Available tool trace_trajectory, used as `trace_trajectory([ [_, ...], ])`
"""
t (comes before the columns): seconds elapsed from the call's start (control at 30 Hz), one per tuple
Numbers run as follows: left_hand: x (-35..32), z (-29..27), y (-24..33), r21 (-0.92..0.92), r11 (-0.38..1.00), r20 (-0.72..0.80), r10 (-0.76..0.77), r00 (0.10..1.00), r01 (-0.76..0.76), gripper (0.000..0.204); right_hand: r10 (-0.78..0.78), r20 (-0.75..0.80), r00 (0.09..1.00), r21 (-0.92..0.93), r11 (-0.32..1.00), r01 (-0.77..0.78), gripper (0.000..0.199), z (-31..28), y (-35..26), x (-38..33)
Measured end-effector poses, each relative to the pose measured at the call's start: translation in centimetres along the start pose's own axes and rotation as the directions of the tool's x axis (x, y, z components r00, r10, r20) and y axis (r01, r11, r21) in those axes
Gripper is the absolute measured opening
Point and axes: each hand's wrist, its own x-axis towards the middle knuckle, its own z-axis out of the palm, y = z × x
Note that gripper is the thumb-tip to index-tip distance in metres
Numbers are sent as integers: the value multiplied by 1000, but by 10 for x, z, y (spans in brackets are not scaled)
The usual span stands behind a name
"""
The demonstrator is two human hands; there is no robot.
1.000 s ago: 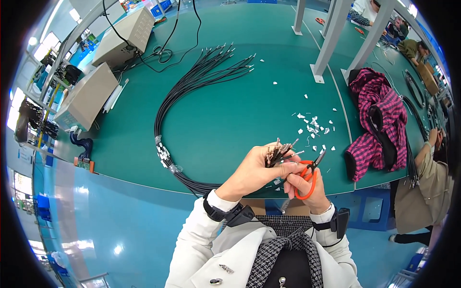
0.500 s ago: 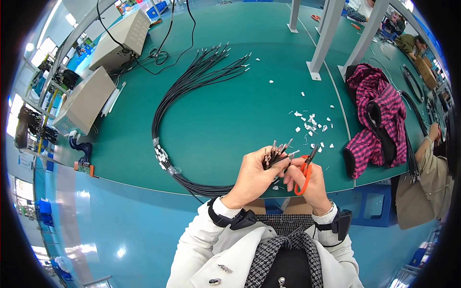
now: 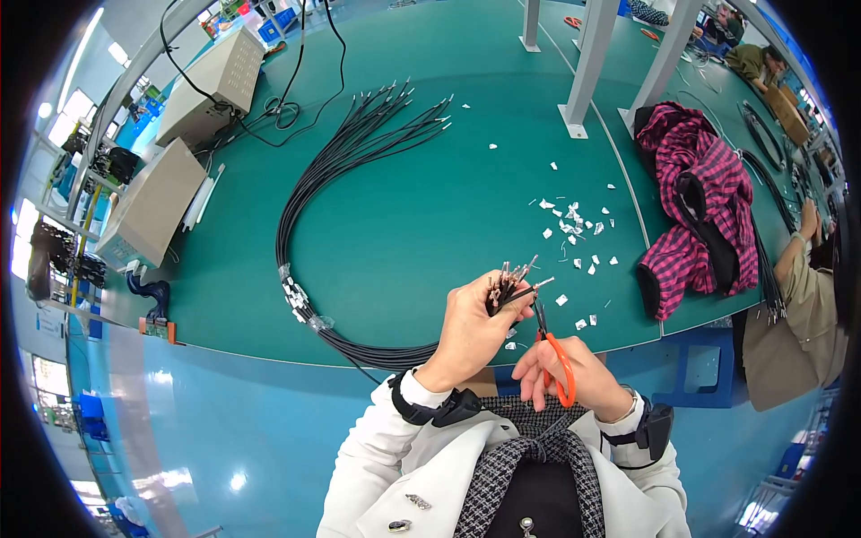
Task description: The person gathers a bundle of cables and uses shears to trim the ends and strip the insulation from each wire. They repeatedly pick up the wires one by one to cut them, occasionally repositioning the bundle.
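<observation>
Near the front edge of the desk (image 3: 430, 179), the left hand (image 3: 471, 327) is clenched around one end of the cables (image 3: 309, 179), so that end is mostly hidden in the fist and only the small metal tips poke out past the fingers. Right hand (image 3: 574, 372) has its fingers through the orange loops of the scissors (image 3: 549, 345); the short dark blades point up at the tips, but whether they're biting anything is too small to make out. From the fist, those thin glossy black cables sweep in a big arc over the matte green top to the far side. White scraps (image 3: 574, 224) sit near the right edge, beside a crumpled pink plaid shirt (image 3: 695, 197). Two beige boxes (image 3: 170, 161) sit by the left edge.
</observation>
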Motion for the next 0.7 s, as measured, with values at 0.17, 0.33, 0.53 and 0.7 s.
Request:
trace_trajectory([
  [0.17, -1, 0, -2, 60, 998, 26, -8, 1000, 6, 6, 37, -70, 997, -23, 999, -39, 61, 3, -6, 4],
  [0.33, -4, 2, -5, 128, 990, 34, 59, 998, -63, 5, 63, -93, 994, 1, 998, -63, 63, 2, -9, 9],
  [0.53, -4, 3, -3, 130, 986, 27, 98, 995, -101, 5, 108, -73, 991, 123, 988, -99, 68, -4, -4, 10],
  [0.7, -4, 3, -3, 168, 978, 24, 124, 992, -127, 4, 106, -95, 990, 214, 973, -83, 66, 0, -3, 13],
])
